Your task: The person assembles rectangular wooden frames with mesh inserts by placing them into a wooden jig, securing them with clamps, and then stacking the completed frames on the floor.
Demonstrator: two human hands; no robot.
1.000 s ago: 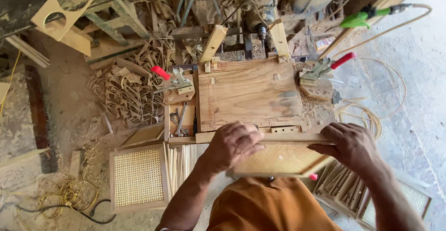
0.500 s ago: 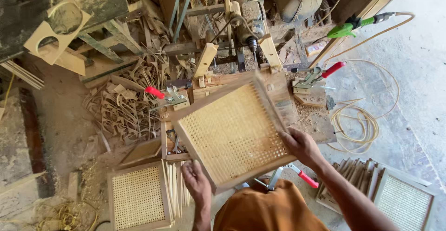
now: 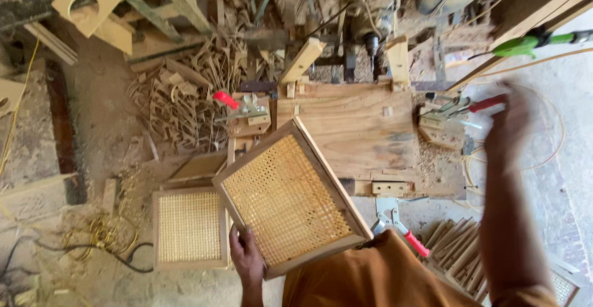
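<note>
Head view, looking down: the cane-woven panel (image 3: 289,205) in its wooden frame is tilted up off the bench, and my left hand (image 3: 248,259) grips it at its near lower corner, fingers curled round the frame edge, thumb on top. The panel hangs over the near edge of the wooden jig board (image 3: 358,131), which lies just beyond my left hand. My right hand (image 3: 509,125) is raised off to the far right, well apart from the panel, blurred in motion; I cannot tell how wide it is spread, and it holds nothing that I can make out. Just by that hand sits a red-handled toggle clamp (image 3: 460,109) on its block. A second red-handled clamp (image 3: 238,106) sits beyond my left hand, at the board's left edge. Just left of my left hand a second cane panel (image 3: 190,228) lies flat on the floor. Red-handled pliers (image 3: 398,223) lie between my two arms, near my orange shirt (image 3: 377,276).
</note>
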